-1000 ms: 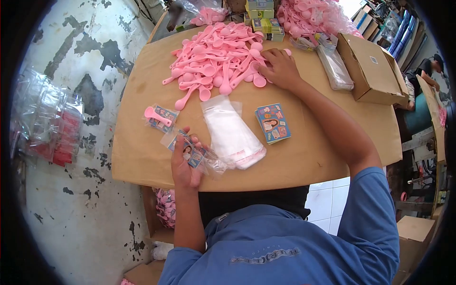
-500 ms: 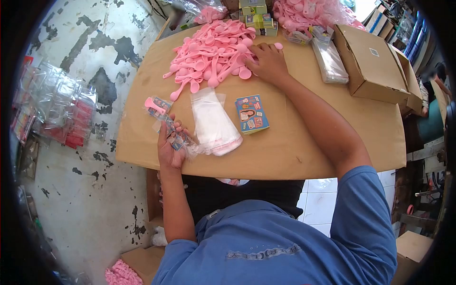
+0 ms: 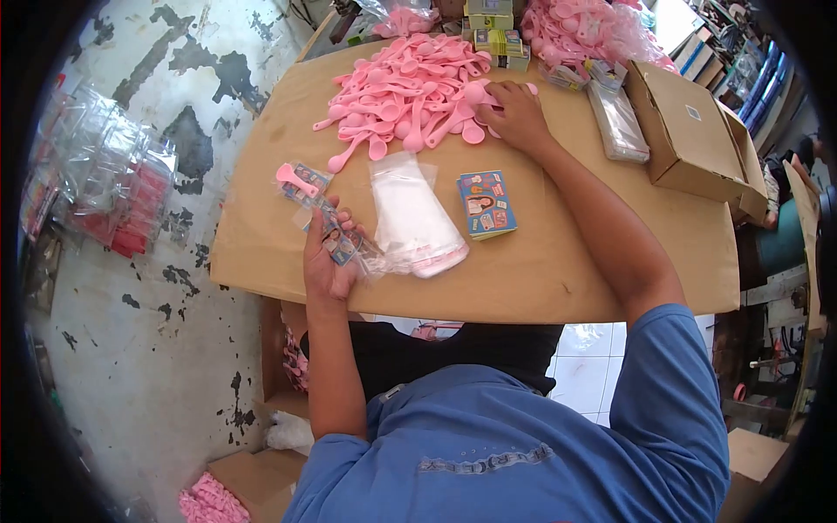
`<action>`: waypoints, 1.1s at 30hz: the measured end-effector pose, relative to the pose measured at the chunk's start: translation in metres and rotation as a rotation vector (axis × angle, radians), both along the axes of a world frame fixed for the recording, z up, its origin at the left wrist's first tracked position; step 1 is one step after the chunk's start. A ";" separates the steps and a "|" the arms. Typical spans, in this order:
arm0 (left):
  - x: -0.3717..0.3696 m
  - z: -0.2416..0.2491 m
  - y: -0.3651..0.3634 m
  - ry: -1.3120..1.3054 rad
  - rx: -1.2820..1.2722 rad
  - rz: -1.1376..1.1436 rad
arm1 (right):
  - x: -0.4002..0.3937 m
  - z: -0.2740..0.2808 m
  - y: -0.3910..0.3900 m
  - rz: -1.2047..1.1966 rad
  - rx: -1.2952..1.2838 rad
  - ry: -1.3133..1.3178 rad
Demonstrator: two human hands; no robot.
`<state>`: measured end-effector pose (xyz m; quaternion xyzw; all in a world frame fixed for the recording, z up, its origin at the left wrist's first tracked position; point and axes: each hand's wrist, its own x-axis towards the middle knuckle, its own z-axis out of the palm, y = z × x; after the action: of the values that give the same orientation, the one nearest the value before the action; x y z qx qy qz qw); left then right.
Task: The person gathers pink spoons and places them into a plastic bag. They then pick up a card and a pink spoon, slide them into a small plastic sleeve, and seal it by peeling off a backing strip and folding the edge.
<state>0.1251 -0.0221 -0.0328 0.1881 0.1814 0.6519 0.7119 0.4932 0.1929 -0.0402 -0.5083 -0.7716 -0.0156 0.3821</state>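
Note:
My left hand is closed around a clear plastic bag with a blue printed card in it. Just beyond its fingertips, a pink measuring spoon lies over another printed card in clear plastic. My right hand rests at the right edge of a heap of pink spoons, its fingers curled onto a spoon there; the fingertips are partly hidden. Between the hands lie a fanned stack of clear plastic bags and a stack of blue printed cards.
An open cardboard box stands at the right of the brown table, beside a pack of clear bags. Bundled cards and a plastic sack of pink spoons are at the back. Packaged goods hang at the left wall.
The view has shifted a little, so the table's things appear further right. My right hand stays at the heap's edge, and my left hand still holds the bag with the card.

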 end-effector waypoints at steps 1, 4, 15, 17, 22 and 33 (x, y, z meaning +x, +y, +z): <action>0.000 -0.001 0.001 -0.001 0.000 0.001 | 0.001 -0.001 0.000 0.025 0.007 0.002; 0.003 0.000 0.000 -0.006 -0.014 0.011 | 0.008 0.007 -0.009 0.063 -0.014 -0.061; 0.005 0.003 -0.006 -0.083 -0.016 0.004 | 0.031 0.054 -0.098 0.117 -0.050 -0.166; 0.002 0.000 -0.005 -0.084 -0.019 -0.006 | 0.027 0.058 -0.115 -0.030 -0.134 -0.246; 0.002 -0.002 -0.006 -0.044 -0.018 0.001 | 0.023 0.056 -0.141 -0.171 -0.131 -0.158; 0.004 -0.001 -0.009 0.042 -0.019 0.054 | 0.029 0.050 -0.156 -0.091 -0.298 -0.017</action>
<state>0.1292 -0.0307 -0.0339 0.1899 0.2075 0.6649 0.6919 0.5221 0.0366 0.0098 -0.5937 -0.7447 0.0776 0.2949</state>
